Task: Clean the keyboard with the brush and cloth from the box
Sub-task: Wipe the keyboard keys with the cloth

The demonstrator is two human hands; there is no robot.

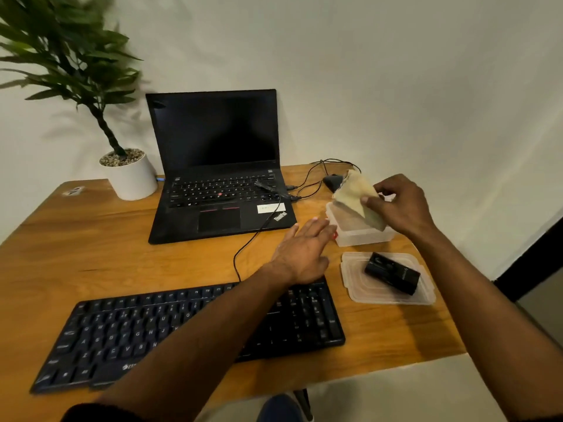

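A black keyboard (128, 333) lies at the near edge of the wooden table, partly under my left forearm. A clear plastic box (362, 234) stands at the right. My right hand (399, 204) holds a folded pale yellow cloth (356, 194) just above the box. Against the box's left side rests my left hand (304, 251), fingers spread and holding nothing. The box's lid (387, 295) lies nearer to me with a black block-shaped object (392, 272) on it; I cannot tell whether that is the brush.
An open black laptop (217, 169) stands behind the keyboard, with cables (304, 181) at its right side. A black mouse (333, 181) sits behind the cloth. A potted plant (129, 175) occupies the back left. The table edge (426, 360) runs close on the right.
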